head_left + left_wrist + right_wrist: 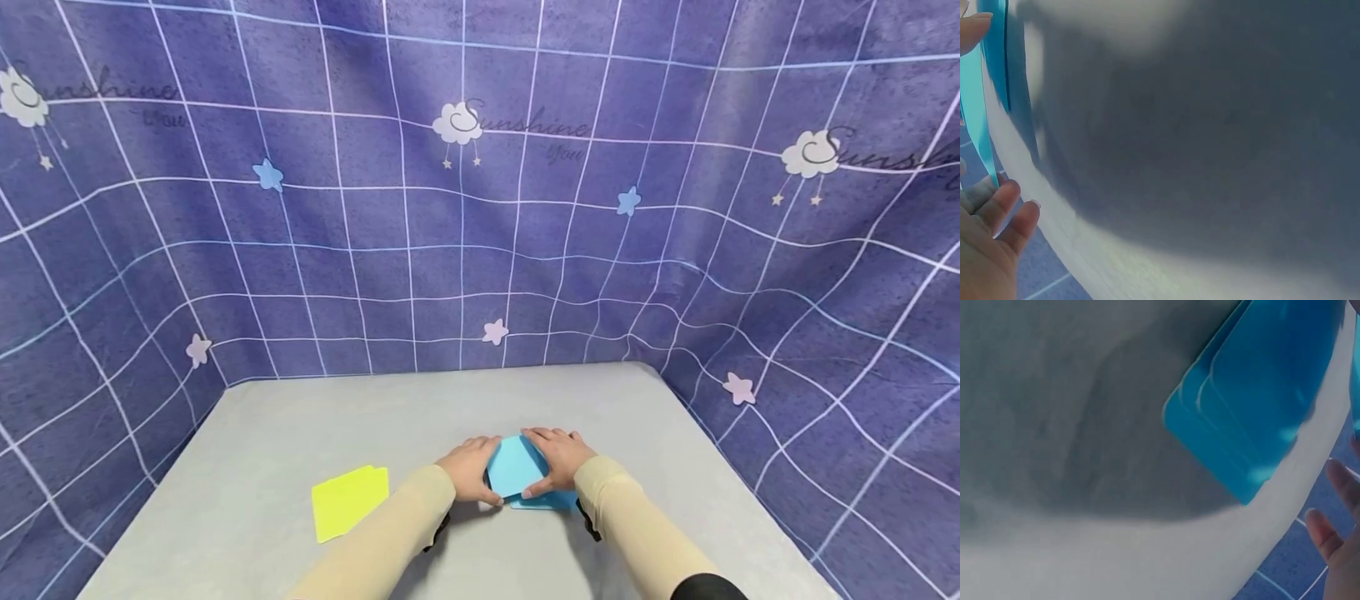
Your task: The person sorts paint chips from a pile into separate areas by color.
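Observation:
A light blue card is held up between both hands, tilted over the table. The left hand grips its left edge, thumb at the near corner and fingers at the far side. On the opposite edge, the right hand holds it the same way. In the left wrist view, the card appears as a narrow strip between the thumb and fingers. Several more blue cards lie in a loose stack below the right hand; the right wrist view shows their rounded, fanned corners.
Yellow cards lie slightly fanned on the pale grey table, left of the left forearm. A purple-blue curtain with grid lines, stars and clouds surrounds the table at the back and sides.

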`<act>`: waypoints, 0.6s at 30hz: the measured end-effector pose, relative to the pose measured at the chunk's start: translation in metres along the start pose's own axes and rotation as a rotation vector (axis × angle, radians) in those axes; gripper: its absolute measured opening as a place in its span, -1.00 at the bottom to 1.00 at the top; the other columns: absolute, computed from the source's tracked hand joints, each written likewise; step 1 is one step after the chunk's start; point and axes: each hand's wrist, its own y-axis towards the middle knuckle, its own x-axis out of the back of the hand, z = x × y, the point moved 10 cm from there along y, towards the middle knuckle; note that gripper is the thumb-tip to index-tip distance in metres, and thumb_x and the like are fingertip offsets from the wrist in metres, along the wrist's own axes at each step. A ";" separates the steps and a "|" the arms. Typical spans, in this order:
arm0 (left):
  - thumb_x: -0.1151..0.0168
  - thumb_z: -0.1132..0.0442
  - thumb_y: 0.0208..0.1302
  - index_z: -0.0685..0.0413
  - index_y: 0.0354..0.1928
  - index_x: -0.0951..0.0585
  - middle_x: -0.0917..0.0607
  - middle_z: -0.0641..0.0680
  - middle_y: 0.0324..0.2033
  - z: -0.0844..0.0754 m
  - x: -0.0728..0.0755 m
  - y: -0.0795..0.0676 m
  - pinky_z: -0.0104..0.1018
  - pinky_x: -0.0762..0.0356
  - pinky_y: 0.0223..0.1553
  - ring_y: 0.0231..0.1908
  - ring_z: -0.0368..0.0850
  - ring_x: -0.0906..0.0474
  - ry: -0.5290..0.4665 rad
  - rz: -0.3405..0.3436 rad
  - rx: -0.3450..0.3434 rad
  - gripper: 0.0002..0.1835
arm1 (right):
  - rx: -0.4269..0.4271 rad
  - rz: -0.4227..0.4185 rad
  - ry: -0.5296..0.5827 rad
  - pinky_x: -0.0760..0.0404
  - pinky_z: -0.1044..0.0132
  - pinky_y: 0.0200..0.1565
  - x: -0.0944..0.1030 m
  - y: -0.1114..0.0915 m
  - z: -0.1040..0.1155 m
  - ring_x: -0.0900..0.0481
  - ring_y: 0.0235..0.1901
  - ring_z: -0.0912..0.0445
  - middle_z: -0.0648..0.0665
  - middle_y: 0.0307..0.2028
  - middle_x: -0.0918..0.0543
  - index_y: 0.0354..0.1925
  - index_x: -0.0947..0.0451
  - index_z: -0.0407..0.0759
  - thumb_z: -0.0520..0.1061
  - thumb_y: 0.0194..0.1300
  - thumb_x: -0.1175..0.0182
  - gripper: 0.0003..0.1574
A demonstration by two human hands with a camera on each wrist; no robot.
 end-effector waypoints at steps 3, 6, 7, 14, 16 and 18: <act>-0.44 -0.25 -0.08 0.14 0.46 -0.14 -0.34 0.15 0.33 -0.004 -0.001 0.001 -0.11 -0.25 0.27 0.31 0.04 -0.25 0.003 0.010 -0.003 0.14 | -0.004 -0.003 -0.002 -0.26 -0.28 0.16 0.000 -0.004 -0.003 -0.31 0.28 -0.16 -0.11 0.36 -0.31 0.47 -0.13 -0.03 0.63 -0.20 -0.27 0.42; -0.44 -0.25 -0.08 0.16 0.46 -0.13 -0.33 0.16 0.33 -0.010 0.000 0.005 -0.11 -0.24 0.28 0.31 0.05 -0.25 0.003 0.014 -0.017 0.15 | -0.017 -0.005 -0.003 -0.25 -0.29 0.16 0.002 -0.008 -0.008 -0.31 0.28 -0.16 -0.12 0.36 -0.32 0.47 -0.13 -0.04 0.64 -0.19 -0.27 0.42; -0.44 -0.25 -0.08 0.16 0.46 -0.13 -0.33 0.16 0.33 -0.011 0.000 0.006 -0.12 -0.23 0.28 0.31 0.05 -0.25 0.006 0.015 -0.022 0.15 | -0.021 -0.007 0.000 -0.25 -0.30 0.16 0.002 -0.010 -0.010 -0.31 0.28 -0.16 -0.12 0.35 -0.32 0.47 -0.13 -0.04 0.63 -0.19 -0.27 0.42; -0.44 -0.27 -0.10 0.14 0.45 -0.17 -0.37 0.16 0.31 -0.020 -0.007 0.014 -0.12 -0.25 0.27 0.29 0.04 -0.28 0.012 0.015 -0.049 0.14 | -0.056 0.000 -0.002 -0.27 -0.27 0.15 0.001 -0.024 -0.014 -0.33 0.26 -0.16 -0.14 0.32 -0.35 0.44 -0.19 -0.06 0.60 -0.17 -0.30 0.37; -0.45 -0.27 -0.11 0.13 0.44 -0.18 -0.38 0.16 0.29 -0.022 -0.010 0.016 -0.11 -0.27 0.26 0.28 0.05 -0.30 0.014 0.014 -0.059 0.13 | -0.060 0.003 -0.008 -0.29 -0.26 0.14 0.000 -0.028 -0.014 -0.34 0.25 -0.16 -0.15 0.31 -0.36 0.43 -0.21 -0.06 0.59 -0.16 -0.31 0.35; -0.45 -0.27 -0.11 0.12 0.44 -0.19 -0.40 0.15 0.28 -0.025 -0.012 0.017 -0.10 -0.28 0.25 0.26 0.05 -0.31 0.019 0.015 -0.069 0.13 | -0.069 0.007 -0.008 -0.29 -0.26 0.14 -0.002 -0.031 -0.016 -0.35 0.25 -0.16 -0.17 0.31 -0.36 0.42 -0.22 -0.06 0.58 -0.16 -0.31 0.34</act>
